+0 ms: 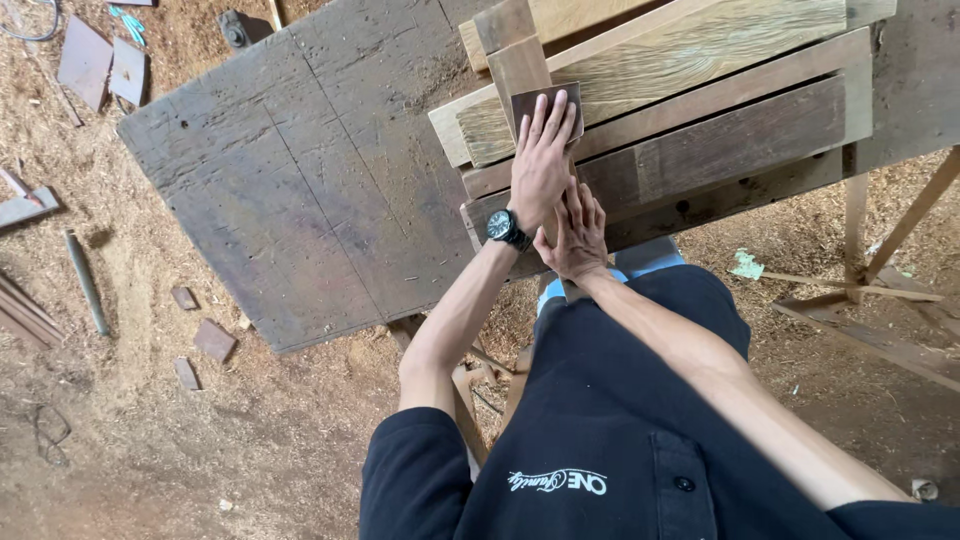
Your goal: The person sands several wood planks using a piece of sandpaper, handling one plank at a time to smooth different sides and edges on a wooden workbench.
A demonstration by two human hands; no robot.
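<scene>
My left hand (541, 160), with a black watch on the wrist, lies flat with fingers stretched over a dark brown sheet of sandpaper (530, 100), pressing it onto a narrow upright wooden strip (512, 45). My right hand (577, 232) sits just behind and below the left one, fingers against the lower end of the same strip at the near edge of a stack of wooden planks (720, 130). The strip runs across the planks toward me.
The planks rest on a large dark weathered board (300, 180) serving as a bench top. Sawdust covers the floor (150, 420), with small wood offcuts (213, 339), a metal rod (86, 282) and flat plates (85, 60) at left. Wooden frame legs (880, 290) stand at right.
</scene>
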